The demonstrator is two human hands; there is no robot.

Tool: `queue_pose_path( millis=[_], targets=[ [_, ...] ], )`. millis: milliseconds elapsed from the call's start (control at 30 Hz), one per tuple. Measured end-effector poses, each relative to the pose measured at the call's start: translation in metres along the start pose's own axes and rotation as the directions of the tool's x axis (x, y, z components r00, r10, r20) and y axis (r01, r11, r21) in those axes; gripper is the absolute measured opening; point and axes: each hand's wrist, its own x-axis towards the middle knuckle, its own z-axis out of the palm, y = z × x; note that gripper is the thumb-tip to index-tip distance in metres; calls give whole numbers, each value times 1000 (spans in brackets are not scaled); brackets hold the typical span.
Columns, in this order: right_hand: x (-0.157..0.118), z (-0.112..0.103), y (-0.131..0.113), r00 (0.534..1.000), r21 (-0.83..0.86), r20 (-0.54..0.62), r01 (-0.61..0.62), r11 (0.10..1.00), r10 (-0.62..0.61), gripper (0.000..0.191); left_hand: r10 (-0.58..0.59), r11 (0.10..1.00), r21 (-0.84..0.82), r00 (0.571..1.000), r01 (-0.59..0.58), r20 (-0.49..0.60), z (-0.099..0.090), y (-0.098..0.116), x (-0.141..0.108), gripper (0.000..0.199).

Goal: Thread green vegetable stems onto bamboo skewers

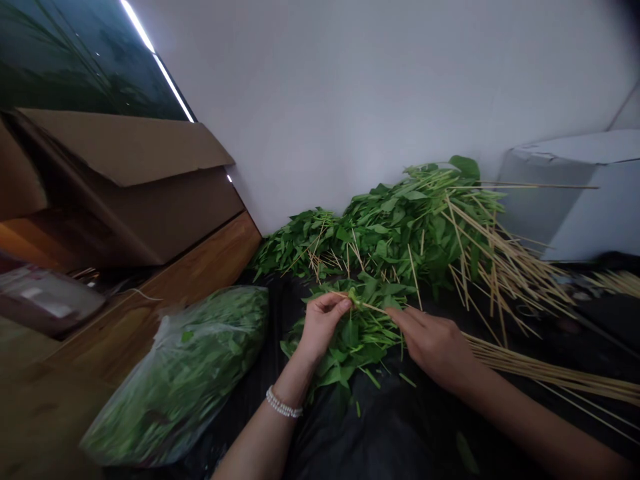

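Note:
My left hand (323,320), with a white beaded bracelet at the wrist, pinches a small bunch of green stems (354,297) between thumb and fingers. My right hand (434,341) is closed on a thin bamboo skewer (373,308), whose far end meets the stems at my left fingertips. Whether the skewer passes through the stems I cannot tell. Below both hands lies a loose heap of leafy greens (350,340). Beyond it, a bigger pile of greens on skewers (385,223) rests against the wall, many bare stick ends pointing right and forward.
A clear plastic bag of leaves (200,380) lies at the left on black sheeting (390,433). Behind it stands an open cardboard box (165,213). More bamboo skewers (550,370) lie beside my right forearm. A white box (590,200) is at the back right.

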Motion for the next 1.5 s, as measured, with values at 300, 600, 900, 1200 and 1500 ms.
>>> queue_pose_path(
  millis=[300,600,900,1200,1500],
  targets=[
    [5,-14,21,979,-3,-181,-98,995,96,34,319,915,273,947,-298,-36,3,7,-7,14],
    [6,-12,18,983,23,-150,-106,994,108,33,230,482,711,857,-512,461,13,-2,-20,15],
    [7,-13,15,986,19,-133,-102,995,104,34,158,345,809,879,-477,451,18,-6,-26,19],
    [5,-11,19,983,34,-124,-131,991,134,31,331,824,417,923,-385,198,9,8,-15,8],
    [6,-11,20,978,56,-128,-161,985,167,30,-85,873,-488,989,15,-122,-15,19,1,31]
  ],
)
